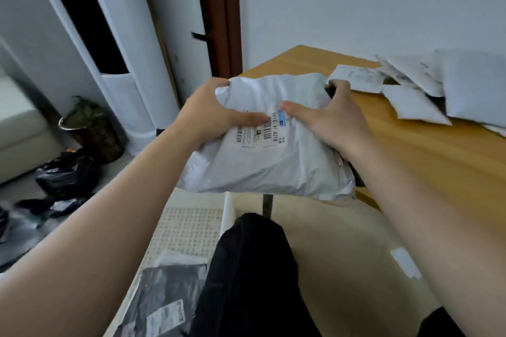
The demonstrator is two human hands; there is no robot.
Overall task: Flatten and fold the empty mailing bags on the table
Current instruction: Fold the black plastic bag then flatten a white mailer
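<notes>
Site: home living room | tall white floor-standing air conditioner by brown door frame | pale sofa | potted plant | wooden table | black bags on floor

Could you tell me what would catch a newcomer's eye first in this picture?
First, the white mailing bag at centre, held at the wooden table corner in the grip of the left hand and right hand. Next, the pile of white bags at right, and a black bag on the floor at left.
</notes>
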